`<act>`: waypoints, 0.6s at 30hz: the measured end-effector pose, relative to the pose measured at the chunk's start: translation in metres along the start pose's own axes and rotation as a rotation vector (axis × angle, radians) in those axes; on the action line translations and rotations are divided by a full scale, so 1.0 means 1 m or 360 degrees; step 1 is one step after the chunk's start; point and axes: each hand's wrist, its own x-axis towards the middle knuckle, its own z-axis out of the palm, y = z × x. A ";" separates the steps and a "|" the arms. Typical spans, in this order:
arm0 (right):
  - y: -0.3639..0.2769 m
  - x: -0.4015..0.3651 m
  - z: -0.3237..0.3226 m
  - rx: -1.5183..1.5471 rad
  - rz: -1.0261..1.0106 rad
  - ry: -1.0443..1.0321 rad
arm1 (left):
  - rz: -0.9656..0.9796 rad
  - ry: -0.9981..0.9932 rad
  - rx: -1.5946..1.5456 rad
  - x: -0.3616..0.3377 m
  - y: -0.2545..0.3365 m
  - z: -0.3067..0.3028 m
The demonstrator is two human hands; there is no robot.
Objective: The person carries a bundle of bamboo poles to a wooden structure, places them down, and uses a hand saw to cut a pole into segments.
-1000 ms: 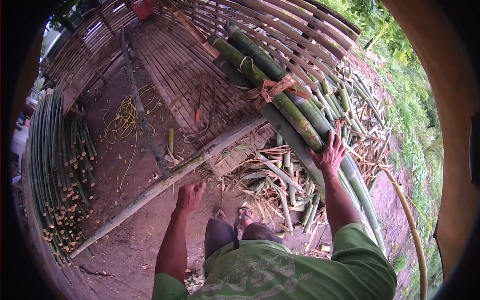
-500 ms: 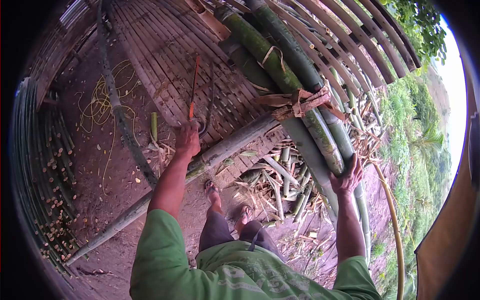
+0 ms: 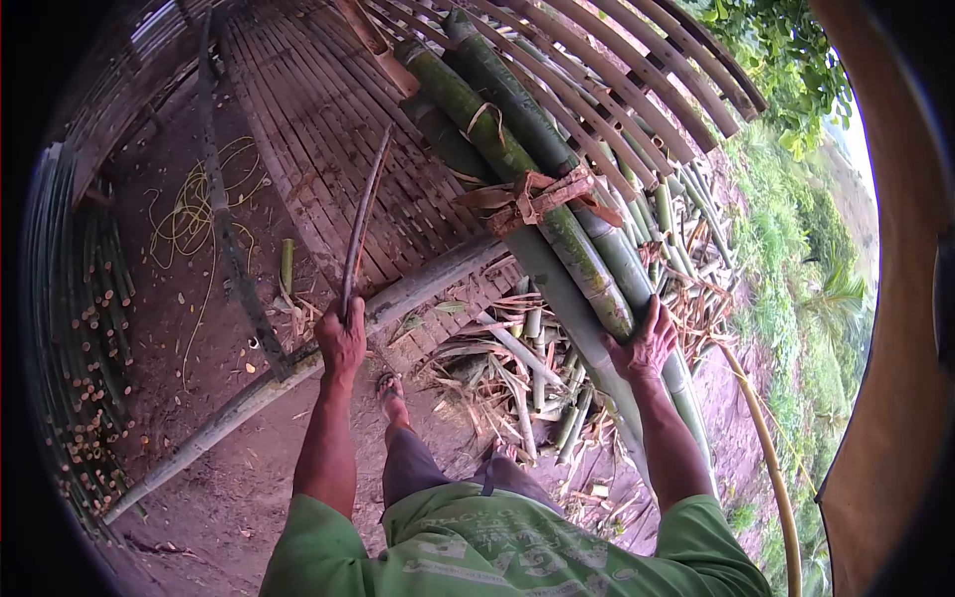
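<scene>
My left hand point(image 3: 341, 338) is closed round the handle of a bow saw point(image 3: 364, 214), seen nearly edge-on as a thin dark strip pointing up and away over the slatted platform. My right hand point(image 3: 645, 348) grips the near end of a mossy green bamboo pole point(image 3: 577, 261), its thumb and fingers on either side. Beside that pole lie a second bamboo pole point(image 3: 615, 257) and a wider one on the left point(image 3: 562, 289). A strip of dry brown sheath point(image 3: 537, 199) is tied across the poles.
A slatted bamboo platform point(image 3: 298, 109) lies ahead, edged by a long grey pole point(image 3: 413, 289). Bamboo offcuts point(image 3: 537, 373) litter the ground below. Stacked poles point(image 3: 85, 328) stand at left, near a tangled yellow rope point(image 3: 194, 214). A bent yellowish pole point(image 3: 766, 438) stands at right.
My left hand has drawn the bow saw back towards me and turned it, so its orange part no longer shows. The right hand stays at the pole's end as the view shifts.
</scene>
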 end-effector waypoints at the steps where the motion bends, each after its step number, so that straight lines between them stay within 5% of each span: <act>1: 0.001 0.002 -0.007 0.0001 -0.0035 -0.0114 | -0.0140 0.0066 -0.0375 -0.030 0.013 -0.003; 9: 0.027 -0.003 -0.006 0.0074 -0.0259 -0.0066 | -0.0844 0.0442 -0.1771 -0.202 0.111 0.058; 18: 0.028 -0.003 -0.012 0.0045 -0.0292 -0.0133 | -0.1152 0.0414 -0.2115 -0.271 0.167 0.131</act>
